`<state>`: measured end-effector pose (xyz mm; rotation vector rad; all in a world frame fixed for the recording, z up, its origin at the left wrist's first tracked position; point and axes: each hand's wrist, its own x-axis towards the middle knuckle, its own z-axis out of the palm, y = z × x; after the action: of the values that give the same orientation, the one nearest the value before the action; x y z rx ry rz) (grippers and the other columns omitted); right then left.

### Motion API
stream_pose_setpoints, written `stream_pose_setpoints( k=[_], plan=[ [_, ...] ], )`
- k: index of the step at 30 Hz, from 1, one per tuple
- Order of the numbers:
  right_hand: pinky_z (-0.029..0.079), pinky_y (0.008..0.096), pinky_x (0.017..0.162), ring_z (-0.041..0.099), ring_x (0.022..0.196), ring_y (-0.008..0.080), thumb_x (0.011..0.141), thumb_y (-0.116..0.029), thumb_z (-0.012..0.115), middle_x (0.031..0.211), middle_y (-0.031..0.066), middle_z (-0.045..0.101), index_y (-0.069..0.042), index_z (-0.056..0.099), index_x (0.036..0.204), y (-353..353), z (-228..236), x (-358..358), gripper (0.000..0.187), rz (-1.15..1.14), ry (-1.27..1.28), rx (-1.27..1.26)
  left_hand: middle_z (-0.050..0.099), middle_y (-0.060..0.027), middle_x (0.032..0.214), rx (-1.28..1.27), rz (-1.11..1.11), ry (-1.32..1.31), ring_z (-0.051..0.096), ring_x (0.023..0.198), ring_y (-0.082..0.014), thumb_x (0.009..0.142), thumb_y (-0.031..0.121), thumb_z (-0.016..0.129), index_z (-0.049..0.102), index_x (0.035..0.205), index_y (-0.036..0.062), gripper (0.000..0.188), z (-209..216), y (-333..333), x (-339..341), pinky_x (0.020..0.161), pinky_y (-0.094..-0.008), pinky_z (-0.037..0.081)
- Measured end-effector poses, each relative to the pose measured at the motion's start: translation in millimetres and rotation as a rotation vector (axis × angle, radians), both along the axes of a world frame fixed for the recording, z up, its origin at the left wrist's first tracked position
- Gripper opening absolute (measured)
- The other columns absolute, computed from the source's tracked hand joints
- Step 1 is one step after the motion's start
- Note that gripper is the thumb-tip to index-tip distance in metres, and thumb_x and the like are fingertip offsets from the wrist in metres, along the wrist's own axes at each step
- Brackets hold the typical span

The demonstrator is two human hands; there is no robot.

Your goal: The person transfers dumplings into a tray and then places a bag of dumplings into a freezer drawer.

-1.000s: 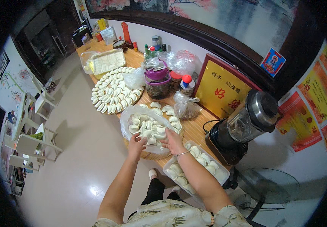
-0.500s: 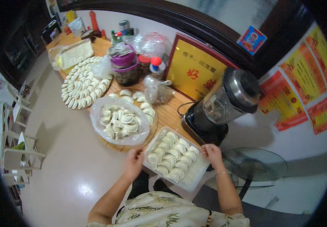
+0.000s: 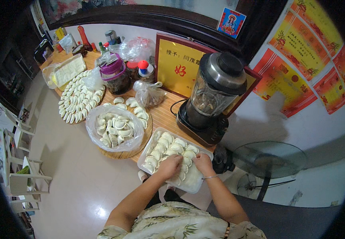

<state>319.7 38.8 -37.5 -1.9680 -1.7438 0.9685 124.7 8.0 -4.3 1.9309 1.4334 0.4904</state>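
A translucent plastic tray (image 3: 194,180) holds rows of pale, crimped dumplings (image 3: 176,147) at the front edge of the wooden table. Both my hands are over it. My left hand (image 3: 170,167) bends down among the middle rows, its fingers closed against a dumpling and partly hidden by the back of the hand. Close to it, at the right ends of the rows, my right hand (image 3: 202,163) has its fingers curled together; what they pinch, if anything, is hidden. Left of the tray, a clear plastic bag (image 3: 91,129) full of dumplings sits open on a round wooden board (image 3: 145,136).
More dumplings (image 3: 80,99) cover another board farther left, near a pale rectangular tray (image 3: 70,70). A blender (image 3: 214,97) stands just behind my tray, with a framed gold plaque (image 3: 172,63) behind it. A purple-lidded jar (image 3: 114,73) and a knotted bag (image 3: 149,94) stand beyond the boards.
My hands have left the tray's left and right edges and come inward over the dumplings, close together. The view has shifted, so the table things appear farther left.
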Motion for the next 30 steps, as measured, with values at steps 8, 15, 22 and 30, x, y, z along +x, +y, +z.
stream_pose_setpoints(
  k=[8, 15, 22, 30],
  plan=[
    [0.048, 0.0345, 0.066, 0.061, 0.070, 0.0255, 0.069, -0.023, 0.069, 0.074, 0.0131, 0.063, -0.001, 0.064, 0.082, -1.6, 7.4, 1.5, 0.026, -0.015, 0.058, 0.038, 0.052, -0.0162, 0.096, 0.037, 0.152, 0.082, 0.056, 0.086, -0.0350, 0.069, 0.016, 0.061, 0.054, 0.092, 0.0037, 0.027, -1.2, -0.2, 20.2, 0.072, -0.0430, 0.048],
    [0.048, 0.0314, 0.064, 0.060, 0.066, 0.0223, 0.071, -0.021, 0.068, 0.074, 0.0119, 0.062, 0.000, 0.063, 0.090, -7.2, 17.0, -3.8, 0.029, 0.000, 0.114, 0.121, 0.052, -0.0156, 0.099, 0.022, 0.118, 0.049, 0.055, 0.089, -0.0352, 0.071, 0.021, 0.065, 0.054, 0.099, 0.0073, 0.033, -10.6, 0.7, 19.1, 0.073, -0.0426, 0.047],
    [0.048, 0.0253, 0.057, 0.059, 0.061, 0.0113, 0.084, -0.013, 0.057, 0.072, 0.0074, 0.063, 0.002, 0.062, 0.095, -5.0, 26.1, 47.8, 0.019, -0.192, 0.367, 0.061, 0.055, -0.0164, 0.094, -0.020, 0.059, 0.070, 0.056, 0.087, -0.0348, 0.072, 0.019, 0.060, 0.055, 0.096, 0.0060, 0.028, -12.3, 6.8, 17.3, 0.074, -0.0431, 0.047],
    [0.048, 0.0300, 0.049, 0.061, 0.058, 0.0142, 0.084, -0.014, 0.058, 0.076, 0.0098, 0.063, 0.002, 0.060, 0.095, 9.3, -1.3, 30.5, 0.020, -0.159, 0.309, -0.045, 0.060, -0.0177, 0.089, -0.037, 0.244, -0.101, 0.058, 0.083, -0.0328, 0.073, 0.024, 0.065, 0.061, 0.093, 0.0018, 0.030, 1.9, 12.8, -3.7, 0.071, -0.0421, 0.046]
  ],
)
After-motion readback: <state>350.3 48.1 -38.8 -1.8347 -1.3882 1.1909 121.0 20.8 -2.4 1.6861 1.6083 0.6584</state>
